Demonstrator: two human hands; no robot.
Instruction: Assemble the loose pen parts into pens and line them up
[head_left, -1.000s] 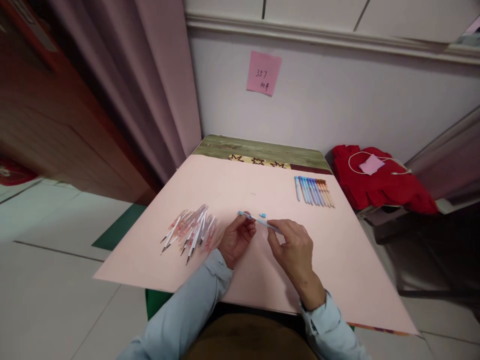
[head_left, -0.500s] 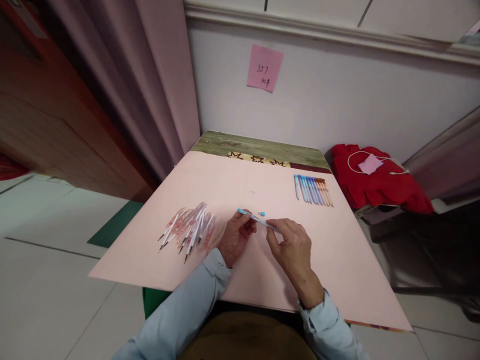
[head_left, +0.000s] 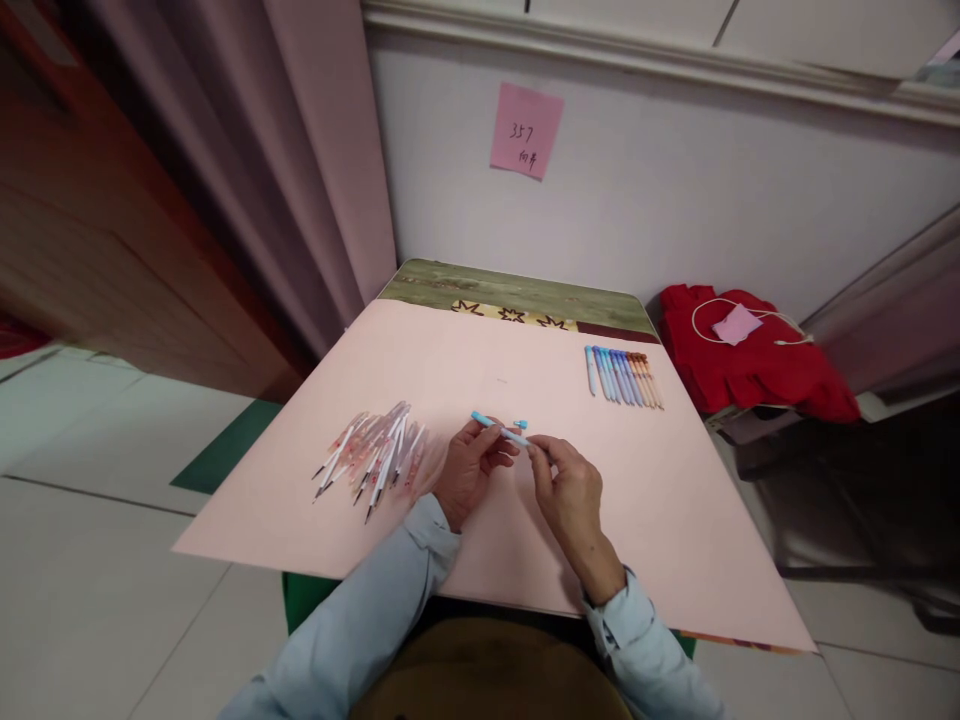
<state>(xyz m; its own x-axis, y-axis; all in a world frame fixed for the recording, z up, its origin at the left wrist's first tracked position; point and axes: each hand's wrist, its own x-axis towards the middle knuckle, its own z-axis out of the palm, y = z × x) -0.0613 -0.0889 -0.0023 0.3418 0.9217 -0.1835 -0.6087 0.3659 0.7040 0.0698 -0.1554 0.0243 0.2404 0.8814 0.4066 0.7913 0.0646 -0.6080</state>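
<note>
Between my two hands is a light blue pen [head_left: 513, 436], tilted with its bright blue end up to the left. My left hand [head_left: 471, 467] pinches it near that end. The fingertips of my right hand [head_left: 568, 490] close on its other end. Just beyond the pen, a small blue cap-like piece [head_left: 520, 425] lies on the pink sheet [head_left: 480, 350]. To the left of my left hand lies a loose pile of white pen refills [head_left: 382, 460] with dark tips, mixed with clear and reddish pieces too blurred to name.
At the far right of the sheet several finished-looking pens [head_left: 624, 377], blue, purple and brown, lie in a neat row. Past the table's right edge, a red cloth [head_left: 750, 370] holds a white cable and a pink note. A wall with a pink note [head_left: 526, 131] stands behind.
My right hand has shifted left along the pen, its fingers drawn closer together on the end. My left hand stays on the pen. The view has shifted slightly.
</note>
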